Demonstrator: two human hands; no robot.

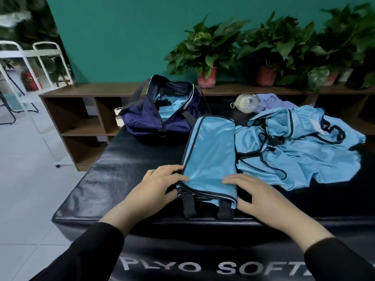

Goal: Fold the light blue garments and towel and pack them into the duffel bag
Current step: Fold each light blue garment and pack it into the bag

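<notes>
A light blue garment with dark trim lies folded into a long narrow strip on the black padded box, two black straps hanging from its near end. My left hand touches its near left edge with fingers spread. My right hand rests flat on its near right corner. A crumpled pile of light blue garments lies to the right. The navy duffel bag stands unzipped at the back, with light blue cloth inside. A lilac towel lies behind the pile.
A clear plastic bottle lies on its side beside the towel. A brown shelf unit with potted plants runs along the teal wall. White metal chairs stand on the tiled floor at the left.
</notes>
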